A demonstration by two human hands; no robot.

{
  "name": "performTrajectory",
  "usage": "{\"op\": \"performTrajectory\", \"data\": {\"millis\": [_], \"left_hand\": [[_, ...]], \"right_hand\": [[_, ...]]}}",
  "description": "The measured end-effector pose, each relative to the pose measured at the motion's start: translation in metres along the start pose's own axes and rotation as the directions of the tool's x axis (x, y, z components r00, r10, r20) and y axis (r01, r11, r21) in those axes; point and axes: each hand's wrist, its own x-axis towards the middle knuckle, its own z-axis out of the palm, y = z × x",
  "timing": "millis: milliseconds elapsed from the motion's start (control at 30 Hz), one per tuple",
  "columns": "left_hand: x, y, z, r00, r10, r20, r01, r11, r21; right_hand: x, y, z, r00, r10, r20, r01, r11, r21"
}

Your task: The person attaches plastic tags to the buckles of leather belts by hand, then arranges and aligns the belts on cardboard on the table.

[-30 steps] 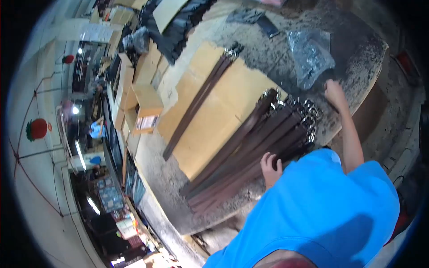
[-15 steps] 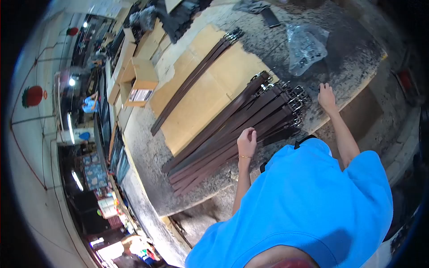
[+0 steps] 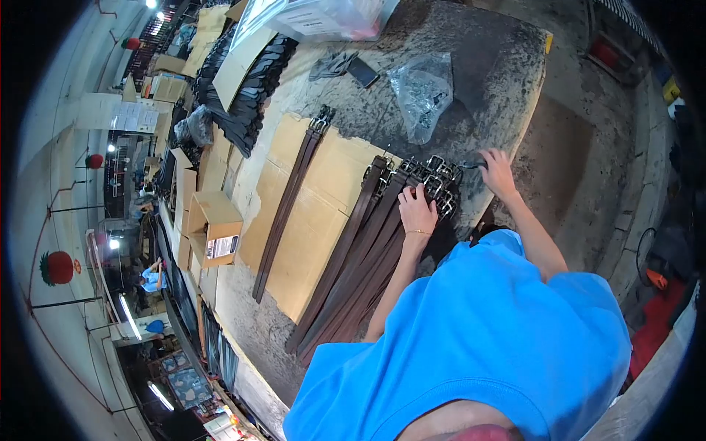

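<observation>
Far off to the left of both hands, a person in blue (image 3: pixel 153 279) is at a long dark surface. Nearer, but still well to the left of the left hand, an open box (image 3: pixel 213 229) with a printed label sits at the table's edge. Beyond it, further forward from the hands, black strips (image 3: pixel 246 103) lie in a thick heap, partly under a board (image 3: pixel 237 67).

Left of the left hand, a narrow bundle of brown belts (image 3: pixel 288 209) lies across the cardboard (image 3: pixel 312 220), its buckles at the far end. Forward of the left hand are a dark cloth (image 3: pixel 331 65), a clear container (image 3: pixel 323 18) and a phone (image 3: pixel 362 72), the phone just beside the cloth.

The main pile (image 3: pixel 360 257) of brown belts fans out from the left hand towards the near left, its strap ends partly over the cardboard. The left hand (image 3: pixel 418 211), a thin bracelet (image 3: pixel 419 233) at its wrist, rests on the pile near the buckles (image 3: pixel 441 178), fingers bent and slightly apart; whether it grips a belt, I cannot tell. A plastic bag (image 3: pixel 423 95) lies forward of it on the table (image 3: pixel 485 81).

The right hand (image 3: pixel 485 163) is right of the buckles, fingers and thumb curved around the end of a dark piece (image 3: pixel 469 165); whether they pinch it, I cannot tell.
</observation>
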Motion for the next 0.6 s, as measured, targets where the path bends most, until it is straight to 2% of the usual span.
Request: {"op": "performTrajectory", "data": {"millis": [67, 100, 167, 233, 267, 333, 400, 433, 500, 533, 600], "left_hand": [[-0.006, 0.005, 0.004, 0.999, -0.001, -0.05, 0.0, 1.0, -0.017], [-0.009, 0.006, 0.005, 0.995, 0.036, -0.089, -0.041, 0.998, -0.05], [-0.009, 0.004, 0.003, 0.984, 0.054, -0.171, -0.074, 0.991, -0.112], [-0.012, -0.004, 0.015, 0.971, 0.129, -0.203, -0.155, 0.981, -0.119], [-0.014, 0.0, 0.013, 0.979, 0.1, -0.175, -0.123, 0.984, -0.127], [-0.015, 0.003, 0.018, 0.978, 0.063, -0.197, -0.09, 0.988, -0.128], [-0.015, 0.004, 0.02, 0.977, 0.052, -0.205, -0.078, 0.99, -0.121], [-0.016, 0.007, 0.016, 0.973, 0.02, -0.232, -0.053, 0.989, -0.137], [-0.021, 0.012, 0.008, 0.978, -0.002, -0.21, -0.025, 0.992, -0.124], [-0.023, 0.013, 0.006, 0.988, -0.04, -0.146, 0.019, 0.989, -0.146], [-0.026, 0.011, -0.002, 0.993, -0.045, -0.11, 0.026, 0.985, -0.168]], "right_hand": [[0.018, -0.007, 0.004, 0.959, 0.013, 0.282, 0.001, 0.999, -0.047], [0.023, 0.0, 0.014, 0.936, -0.087, 0.341, 0.109, 0.993, -0.045], [0.025, 0.013, 0.039, 0.937, -0.175, 0.304, 0.188, 0.982, -0.016], [0.027, 0.018, 0.051, 0.916, -0.213, 0.339, 0.257, 0.962, -0.09], [0.026, 0.012, 0.042, 0.91, -0.238, 0.341, 0.288, 0.952, -0.105], [0.026, 0.005, 0.032, 0.901, -0.166, 0.402, 0.263, 0.944, -0.2], [0.025, 0.005, 0.026, 0.923, -0.126, 0.364, 0.215, 0.953, -0.215], [0.025, 0.004, 0.02, 0.912, -0.16, 0.377, 0.256, 0.941, -0.22], [0.026, 0.0, 0.005, 0.961, -0.07, 0.268, 0.113, 0.982, -0.148], [0.026, -0.004, -0.005, 0.955, -0.095, 0.282, 0.145, 0.976, -0.161], [0.025, -0.01, -0.023, 0.974, 0.004, 0.228, -0.02, 0.997, 0.07]]}}
